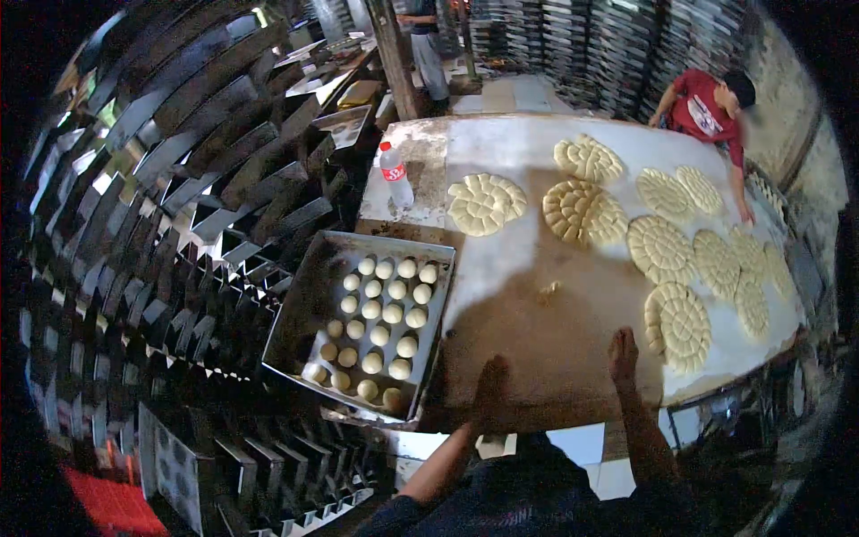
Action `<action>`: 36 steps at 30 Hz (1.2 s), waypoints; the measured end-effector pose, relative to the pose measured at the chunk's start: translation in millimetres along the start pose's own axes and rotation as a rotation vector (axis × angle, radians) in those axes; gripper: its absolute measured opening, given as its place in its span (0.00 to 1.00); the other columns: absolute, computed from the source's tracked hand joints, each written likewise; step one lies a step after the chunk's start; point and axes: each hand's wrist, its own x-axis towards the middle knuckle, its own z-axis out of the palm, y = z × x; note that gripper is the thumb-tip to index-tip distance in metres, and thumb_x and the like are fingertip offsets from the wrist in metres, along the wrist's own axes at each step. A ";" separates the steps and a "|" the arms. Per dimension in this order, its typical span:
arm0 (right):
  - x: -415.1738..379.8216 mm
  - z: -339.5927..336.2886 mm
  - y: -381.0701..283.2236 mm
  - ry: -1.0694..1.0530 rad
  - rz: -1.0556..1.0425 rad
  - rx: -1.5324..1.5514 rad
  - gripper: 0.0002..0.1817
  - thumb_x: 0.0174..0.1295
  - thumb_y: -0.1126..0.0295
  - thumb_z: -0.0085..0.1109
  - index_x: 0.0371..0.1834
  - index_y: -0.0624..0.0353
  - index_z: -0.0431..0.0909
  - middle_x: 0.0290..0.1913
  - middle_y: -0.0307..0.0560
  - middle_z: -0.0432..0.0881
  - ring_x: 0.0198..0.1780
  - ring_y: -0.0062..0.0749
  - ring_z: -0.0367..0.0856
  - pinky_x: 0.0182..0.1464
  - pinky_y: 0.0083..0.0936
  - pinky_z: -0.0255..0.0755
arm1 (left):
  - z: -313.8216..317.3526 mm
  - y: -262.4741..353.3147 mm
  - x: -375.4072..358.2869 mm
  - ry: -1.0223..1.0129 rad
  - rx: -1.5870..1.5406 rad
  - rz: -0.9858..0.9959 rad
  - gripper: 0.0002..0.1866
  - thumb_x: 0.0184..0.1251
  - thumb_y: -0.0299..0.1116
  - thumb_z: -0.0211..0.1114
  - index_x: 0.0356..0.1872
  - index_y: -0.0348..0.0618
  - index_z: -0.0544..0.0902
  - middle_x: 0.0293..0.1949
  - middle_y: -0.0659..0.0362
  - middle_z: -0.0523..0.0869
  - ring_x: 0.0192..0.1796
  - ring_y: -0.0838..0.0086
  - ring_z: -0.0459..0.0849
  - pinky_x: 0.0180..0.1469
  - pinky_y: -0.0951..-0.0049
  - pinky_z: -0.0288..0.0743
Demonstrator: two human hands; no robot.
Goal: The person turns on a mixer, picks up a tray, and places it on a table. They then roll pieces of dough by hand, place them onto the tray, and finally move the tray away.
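My left hand (491, 381) is over the brown, shadowed front part of the work table (573, 358), just right of the dough tray. It looks stretched out edge-on and holds nothing that I can see. My right hand (624, 356) is farther right over the same surface, its fingers loosely extended and no object visible in it. Closest to it is a round of segmented dough (677, 327). A small dough scrap (550, 289) lies beyond and between both hands. On the left, a square metal tray (300, 309) holds rows of dough balls (371, 310).
More segmented dough rounds (660, 249) cover the table's right and far side. A red-capped plastic bottle (395, 176) stands at the back left. A co-worker in a red shirt (702, 107) reaches onto the far right edge. Stacked metal pans (206, 192) crowd the left.
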 end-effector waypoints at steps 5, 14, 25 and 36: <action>-24.4 -41.8 63.1 -0.320 -0.539 -0.471 0.11 0.67 0.66 0.47 0.32 0.62 0.70 0.31 0.54 0.69 0.36 0.48 0.70 0.43 0.48 0.65 | -121.8 69.1 80.3 -0.695 0.429 -0.010 0.17 0.65 0.42 0.57 0.44 0.39 0.79 0.45 0.45 0.78 0.53 0.50 0.75 0.57 0.44 0.64; 12.9 40.3 27.7 -0.591 -0.168 -0.214 0.16 0.58 0.63 0.54 0.39 0.67 0.75 0.43 0.64 0.74 0.51 0.64 0.71 0.63 0.61 0.58 | 29.3 93.6 104.0 -0.223 0.185 0.085 0.15 0.61 0.43 0.60 0.37 0.41 0.81 0.41 0.48 0.80 0.44 0.52 0.77 0.51 0.47 0.68; 74.7 25.3 5.6 -0.336 -0.678 -0.304 0.16 0.58 0.64 0.55 0.38 0.70 0.70 0.42 0.65 0.71 0.47 0.63 0.69 0.60 0.59 0.59 | -18.9 67.0 157.3 -0.247 0.364 -0.037 0.10 0.62 0.38 0.59 0.36 0.43 0.79 0.41 0.45 0.80 0.49 0.50 0.76 0.57 0.46 0.64; 84.4 -6.1 34.7 -0.301 -0.712 -0.390 0.18 0.63 0.60 0.47 0.33 0.68 0.71 0.38 0.63 0.72 0.49 0.61 0.69 0.58 0.59 0.59 | -84.8 68.5 127.2 -0.484 0.456 -0.073 0.16 0.63 0.40 0.58 0.44 0.39 0.80 0.48 0.45 0.80 0.55 0.53 0.75 0.64 0.50 0.63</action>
